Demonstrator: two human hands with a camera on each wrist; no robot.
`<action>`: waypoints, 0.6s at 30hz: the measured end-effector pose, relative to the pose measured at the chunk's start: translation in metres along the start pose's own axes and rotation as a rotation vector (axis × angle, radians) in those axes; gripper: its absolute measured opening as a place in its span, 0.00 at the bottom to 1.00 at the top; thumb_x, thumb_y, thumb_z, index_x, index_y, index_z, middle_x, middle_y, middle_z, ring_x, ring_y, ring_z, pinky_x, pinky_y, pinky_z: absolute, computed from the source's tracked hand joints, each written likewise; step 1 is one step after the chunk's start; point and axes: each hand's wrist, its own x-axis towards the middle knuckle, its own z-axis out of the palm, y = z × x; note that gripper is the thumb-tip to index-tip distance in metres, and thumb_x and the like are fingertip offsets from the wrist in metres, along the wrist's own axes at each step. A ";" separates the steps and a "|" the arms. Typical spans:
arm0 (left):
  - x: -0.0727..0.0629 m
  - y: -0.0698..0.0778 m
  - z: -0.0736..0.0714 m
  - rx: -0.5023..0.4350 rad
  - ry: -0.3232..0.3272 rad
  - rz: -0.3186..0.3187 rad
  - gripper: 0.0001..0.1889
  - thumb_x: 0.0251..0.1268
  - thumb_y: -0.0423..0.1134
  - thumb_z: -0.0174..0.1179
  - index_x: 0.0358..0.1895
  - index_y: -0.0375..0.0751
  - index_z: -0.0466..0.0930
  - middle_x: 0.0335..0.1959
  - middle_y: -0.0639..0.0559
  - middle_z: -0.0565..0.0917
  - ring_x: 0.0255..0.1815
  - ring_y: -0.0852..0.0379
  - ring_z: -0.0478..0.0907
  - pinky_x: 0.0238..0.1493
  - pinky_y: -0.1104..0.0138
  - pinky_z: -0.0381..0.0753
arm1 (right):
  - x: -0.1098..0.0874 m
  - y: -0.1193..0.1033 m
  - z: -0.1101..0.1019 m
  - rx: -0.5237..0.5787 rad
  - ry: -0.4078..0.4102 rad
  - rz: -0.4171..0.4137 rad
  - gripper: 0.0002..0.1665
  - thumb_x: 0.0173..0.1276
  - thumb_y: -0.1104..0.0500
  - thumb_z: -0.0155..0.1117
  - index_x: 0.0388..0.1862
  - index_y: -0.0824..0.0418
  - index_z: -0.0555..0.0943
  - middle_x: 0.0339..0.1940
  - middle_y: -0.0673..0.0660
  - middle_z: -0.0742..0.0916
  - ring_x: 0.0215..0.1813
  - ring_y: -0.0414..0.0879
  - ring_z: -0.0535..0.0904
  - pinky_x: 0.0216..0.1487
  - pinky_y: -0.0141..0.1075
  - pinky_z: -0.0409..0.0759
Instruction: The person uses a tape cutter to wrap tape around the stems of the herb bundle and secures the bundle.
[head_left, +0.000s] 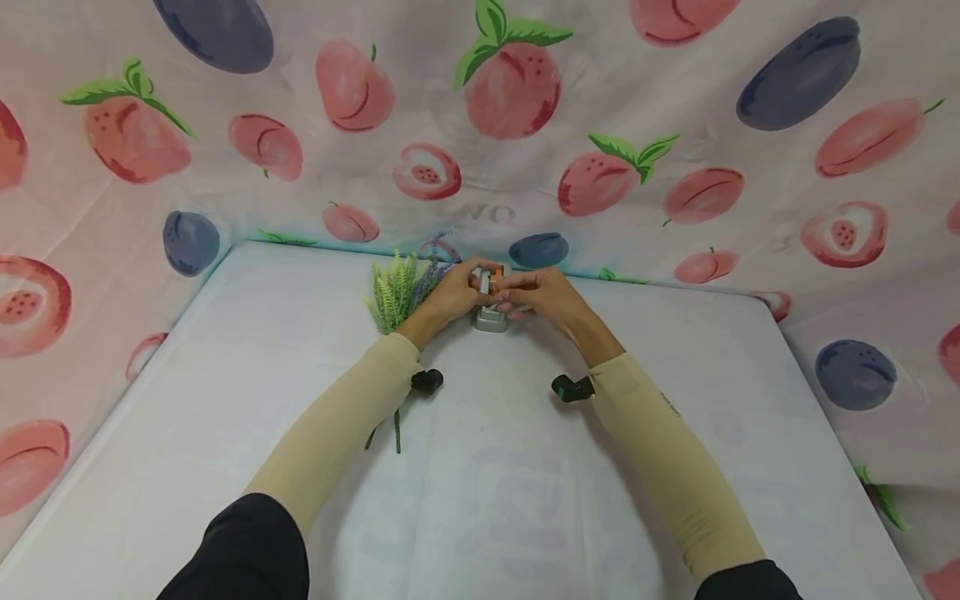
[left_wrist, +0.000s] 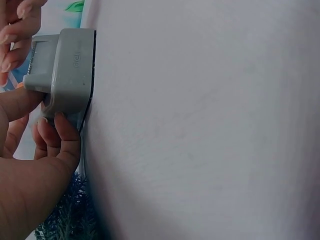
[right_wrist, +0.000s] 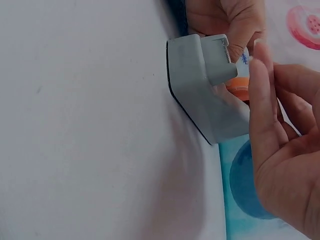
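Note:
A grey tape dispenser (head_left: 492,320) with an orange part inside (right_wrist: 240,88) stands near the table's far edge. Its toothed cutting edge shows in both wrist views. My left hand (head_left: 453,292) grips the dispenser from the left; in the left wrist view, several curled fingertips press its side (left_wrist: 75,70) while another finger reaches in under the cutter end. From the right, my right hand (head_left: 543,296) holds its fingers close to the orange part. In the right wrist view, two of its fingers (right_wrist: 262,100) stand nearly straight beside the dispenser. What lies between them is hidden.
Artificial flower stems, yellow-green (head_left: 393,292) and purple (head_left: 433,279), lie left of the dispenser, partly under my left forearm. A white cloth covers the table (head_left: 510,483). Fruit-patterned cloth (head_left: 300,200) hangs behind it and at both sides.

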 end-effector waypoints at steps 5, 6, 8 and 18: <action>0.001 0.000 0.000 0.018 -0.003 0.006 0.28 0.64 0.28 0.68 0.66 0.52 0.77 0.30 0.45 0.72 0.25 0.54 0.63 0.30 0.63 0.63 | -0.001 0.000 0.000 -0.006 -0.015 -0.005 0.19 0.72 0.59 0.68 0.60 0.62 0.85 0.55 0.58 0.88 0.45 0.47 0.88 0.46 0.39 0.86; 0.001 0.000 0.000 0.024 -0.002 0.011 0.29 0.64 0.28 0.69 0.66 0.52 0.77 0.30 0.45 0.72 0.25 0.54 0.63 0.30 0.63 0.64 | -0.002 0.000 0.001 -0.001 -0.012 -0.003 0.19 0.72 0.59 0.68 0.59 0.61 0.85 0.55 0.58 0.88 0.44 0.47 0.88 0.46 0.39 0.86; 0.002 0.000 0.001 0.031 0.002 0.020 0.28 0.63 0.28 0.69 0.66 0.52 0.77 0.32 0.46 0.71 0.27 0.54 0.63 0.31 0.63 0.64 | -0.002 -0.001 0.002 0.006 -0.007 -0.002 0.19 0.72 0.60 0.68 0.59 0.62 0.85 0.54 0.59 0.88 0.43 0.47 0.88 0.46 0.39 0.86; 0.001 0.000 0.001 0.017 0.001 0.027 0.28 0.63 0.28 0.70 0.66 0.51 0.78 0.34 0.45 0.71 0.29 0.53 0.63 0.33 0.62 0.65 | -0.006 0.000 0.005 0.006 0.029 -0.018 0.18 0.72 0.62 0.67 0.60 0.62 0.85 0.52 0.61 0.89 0.39 0.46 0.89 0.45 0.40 0.87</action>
